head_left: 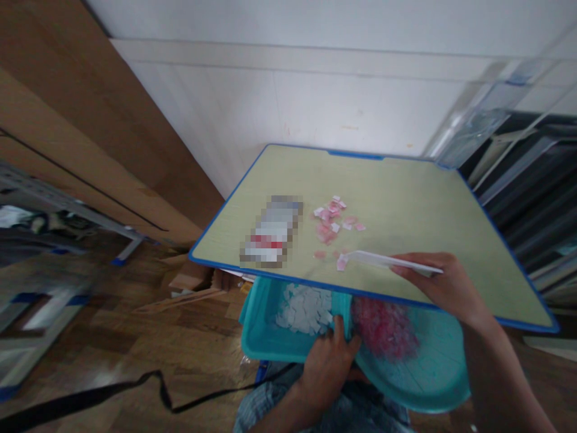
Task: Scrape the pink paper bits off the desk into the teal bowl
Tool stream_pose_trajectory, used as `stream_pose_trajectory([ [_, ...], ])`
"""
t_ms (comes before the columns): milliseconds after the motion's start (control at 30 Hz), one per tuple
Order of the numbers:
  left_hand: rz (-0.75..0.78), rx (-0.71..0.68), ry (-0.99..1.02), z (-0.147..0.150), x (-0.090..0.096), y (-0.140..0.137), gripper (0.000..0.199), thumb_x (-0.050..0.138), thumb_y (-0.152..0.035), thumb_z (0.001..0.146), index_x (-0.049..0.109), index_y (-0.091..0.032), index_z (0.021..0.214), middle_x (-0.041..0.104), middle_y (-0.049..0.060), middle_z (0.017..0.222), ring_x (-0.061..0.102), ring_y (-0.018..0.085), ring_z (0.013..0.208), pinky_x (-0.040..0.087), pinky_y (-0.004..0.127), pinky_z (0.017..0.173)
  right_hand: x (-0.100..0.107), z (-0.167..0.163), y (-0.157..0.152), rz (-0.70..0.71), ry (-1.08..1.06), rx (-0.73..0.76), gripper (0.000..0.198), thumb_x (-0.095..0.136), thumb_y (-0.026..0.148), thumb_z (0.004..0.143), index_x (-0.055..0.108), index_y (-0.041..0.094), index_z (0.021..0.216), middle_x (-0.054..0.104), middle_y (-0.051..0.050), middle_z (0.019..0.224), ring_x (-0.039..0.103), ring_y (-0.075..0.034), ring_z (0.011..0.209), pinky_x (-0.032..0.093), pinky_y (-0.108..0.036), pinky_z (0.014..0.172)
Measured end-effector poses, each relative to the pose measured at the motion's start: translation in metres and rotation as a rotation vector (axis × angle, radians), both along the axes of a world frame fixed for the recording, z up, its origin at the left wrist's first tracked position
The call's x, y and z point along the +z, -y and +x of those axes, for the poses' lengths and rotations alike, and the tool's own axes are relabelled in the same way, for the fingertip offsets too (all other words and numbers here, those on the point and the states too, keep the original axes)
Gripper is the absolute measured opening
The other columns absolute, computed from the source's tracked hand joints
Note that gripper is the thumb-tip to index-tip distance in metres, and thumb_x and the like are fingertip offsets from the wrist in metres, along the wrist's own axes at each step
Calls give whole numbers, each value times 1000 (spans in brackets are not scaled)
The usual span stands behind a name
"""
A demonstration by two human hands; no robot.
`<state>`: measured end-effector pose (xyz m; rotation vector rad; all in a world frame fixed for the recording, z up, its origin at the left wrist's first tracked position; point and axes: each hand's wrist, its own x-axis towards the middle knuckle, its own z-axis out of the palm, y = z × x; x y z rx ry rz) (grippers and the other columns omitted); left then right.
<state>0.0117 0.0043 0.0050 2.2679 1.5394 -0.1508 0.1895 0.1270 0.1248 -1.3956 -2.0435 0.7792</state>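
My right hand is closed around a pair of white tweezers above the board's front part. The tips of the tweezers reach a small pink-and-white piece on the pale yellow board with a blue rim; whether they grip it I cannot tell. More pink and white pieces lie scattered behind it. Below the board's front edge, my left hand is at the inner side of a teal tray, index finger and thumb apart. The index fingertip is beside the white pieces in that tray.
A round teal tray with a pinkish-red heap sits at the right, partly under the board. A blurred phone-shaped object lies on the board's left. Behind is a white wall; cardboard stands at the left. A black strap crosses below.
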Motion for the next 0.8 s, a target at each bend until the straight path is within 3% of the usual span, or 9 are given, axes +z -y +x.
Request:
stream_pose_trajectory([
  [400,-16,-10,-7,-1,2,0,62,56,-58,67,44,-29,120,37,20,129,62,26,80,51,38,63,7,20,10,71,78,-51,25,58,41,76,72,21,82,73,-4,78,67,-23,68,54,-31,60],
  [533,-3,-9,-8,0,2,0,61,58,-57,66,45,-29,118,38,19,128,61,25,79,51,37,63,6,30,20,140,65,-221,25,59,40,75,72,20,81,72,-7,81,68,-25,72,55,-34,64],
  [667,-9,-5,2,-1,3,-1,58,58,-56,67,47,-30,117,39,18,127,61,25,82,50,36,64,3,39,27,72,37,-210,24,62,41,71,72,20,77,72,-6,76,67,-26,66,55,-34,57],
  [800,-19,-7,0,-1,4,-2,59,58,-56,67,46,-29,118,40,18,127,61,25,81,50,35,64,0,44,28,132,0,-367,21,63,41,70,71,22,77,72,-5,76,67,-26,64,54,-34,52],
])
